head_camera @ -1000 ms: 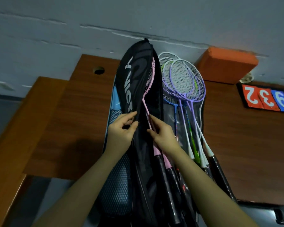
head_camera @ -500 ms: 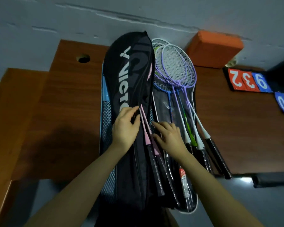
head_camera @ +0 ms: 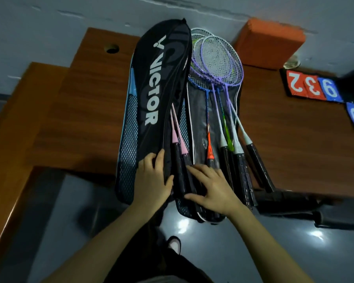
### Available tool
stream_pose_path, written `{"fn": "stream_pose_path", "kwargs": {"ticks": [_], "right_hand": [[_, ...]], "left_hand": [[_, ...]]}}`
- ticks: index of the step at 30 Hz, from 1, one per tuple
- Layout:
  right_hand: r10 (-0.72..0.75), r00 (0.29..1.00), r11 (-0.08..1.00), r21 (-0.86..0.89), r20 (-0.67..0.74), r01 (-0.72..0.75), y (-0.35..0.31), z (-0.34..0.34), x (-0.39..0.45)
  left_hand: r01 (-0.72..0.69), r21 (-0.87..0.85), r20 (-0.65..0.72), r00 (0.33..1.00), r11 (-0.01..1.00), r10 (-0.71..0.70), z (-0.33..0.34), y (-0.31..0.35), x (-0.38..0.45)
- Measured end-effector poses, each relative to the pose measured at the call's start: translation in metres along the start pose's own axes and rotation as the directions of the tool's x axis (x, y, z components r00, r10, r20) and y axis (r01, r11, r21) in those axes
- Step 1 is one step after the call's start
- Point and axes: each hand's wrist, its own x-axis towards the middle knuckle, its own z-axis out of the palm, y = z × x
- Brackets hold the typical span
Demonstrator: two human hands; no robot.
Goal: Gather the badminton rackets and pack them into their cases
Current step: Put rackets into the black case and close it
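Observation:
A black VICTOR case lies lengthwise on the wooden table. Two pink-shafted rackets are inside it; their heads are hidden, and their shafts and black handles show at the open side. My left hand rests flat on the case's lower part, just left of those handles. My right hand presses with spread fingers on the handle ends. To the right, several purple, blue and white rackets lie loose on a second open case.
A light-blue mesh case lies under the black one, overhanging the table's near edge. An orange block stands against the wall at the back right, with red and blue number cards beside it. A dark bar juts out below the table edge.
Both hands have slid down from the pink shafts to the handle end of the black case. The case flap now covers the pink racket heads.

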Motion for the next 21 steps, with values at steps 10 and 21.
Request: {"fn": "stream_pose_path", "kwargs": {"ticks": [10, 21], "right_hand": [[-0.06, 0.994, 0.998, -0.01, 0.089, 0.061, -0.002, 0.025, -0.038], [0.014, 0.983, 0.998, 0.055, -0.182, -0.004, -0.035, 0.046, -0.021]], "left_hand": [[0.269, -0.2, 0.085, 0.963, 0.942, -0.257, -0.002, 0.012, -0.04], [0.301, -0.491, 0.096, 0.951, 0.817, -0.293, -0.039, -0.008, -0.038]]}}
